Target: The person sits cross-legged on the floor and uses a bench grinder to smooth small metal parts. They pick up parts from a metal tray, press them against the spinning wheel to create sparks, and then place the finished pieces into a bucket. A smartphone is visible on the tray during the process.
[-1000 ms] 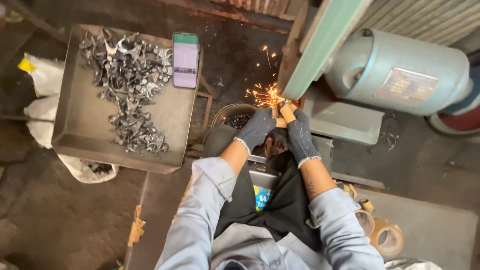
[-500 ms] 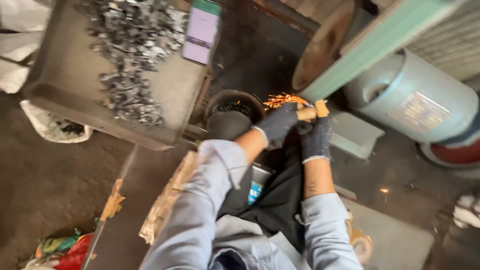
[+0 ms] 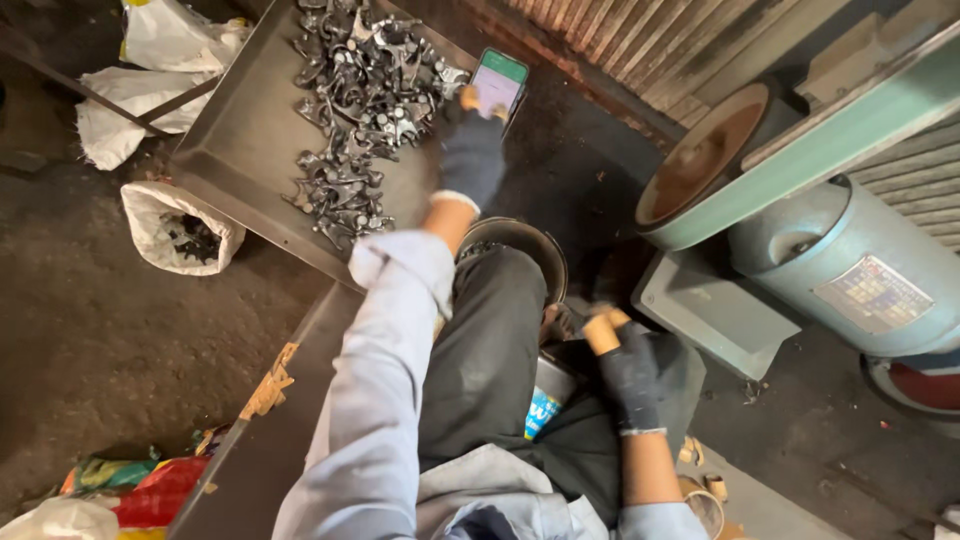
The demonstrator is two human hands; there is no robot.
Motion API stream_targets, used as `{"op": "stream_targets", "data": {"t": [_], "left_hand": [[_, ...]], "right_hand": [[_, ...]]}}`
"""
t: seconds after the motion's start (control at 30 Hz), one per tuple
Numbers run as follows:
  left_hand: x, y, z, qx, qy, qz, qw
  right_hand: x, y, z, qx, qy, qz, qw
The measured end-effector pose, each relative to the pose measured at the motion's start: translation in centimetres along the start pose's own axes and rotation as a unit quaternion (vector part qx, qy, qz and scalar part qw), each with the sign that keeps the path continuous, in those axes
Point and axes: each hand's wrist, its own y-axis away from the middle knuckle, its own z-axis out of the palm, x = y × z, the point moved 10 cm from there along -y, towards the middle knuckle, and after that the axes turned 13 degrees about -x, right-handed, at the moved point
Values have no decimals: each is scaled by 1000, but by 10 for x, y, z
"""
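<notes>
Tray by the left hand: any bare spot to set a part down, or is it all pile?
The tray is bare along its left side, between the rim and the pile of metal parts, and at the near edge below the pile. The far right corner is crowded: the phone and the left hand sit against the pile.

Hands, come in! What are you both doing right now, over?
Left hand gloved, reaching over the tray, at the metal parts by the phone. Right hand gloved, low near the lap; grip unclear. Grinding wheel untouched.
</notes>
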Motion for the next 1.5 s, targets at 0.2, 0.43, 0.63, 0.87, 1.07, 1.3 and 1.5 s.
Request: {"op": "stream_targets", "data": {"t": [0.2, 0.43, 0.63, 0.87, 1.07, 1.3, 1.5], "left_hand": [[-49, -32, 30, -126, -88, -3, 988], [-85, 6, 12, -74, -281, 68, 954], [-94, 22, 26, -173, -322, 93, 926], [-63, 59, 9, -304, -144, 87, 938], [-37, 104, -44, -146, 172, -3, 974], [109, 181, -6, -109, 285, 5, 952], [174, 196, 33, -416, 250, -7, 874]], "right_hand": [[-16, -17, 75, -192, 250, 36, 948], [-8, -18, 81, -209, 263, 77, 939], [-21, -13, 87, -194, 240, -7, 951], [-4, 9, 78, -188, 279, 89, 937], [-25, 12, 77, -170, 154, 4, 973], [-2, 7, 63, -43, -414, 87, 905], [20, 6, 19, -34, -416, 29, 908]]}}
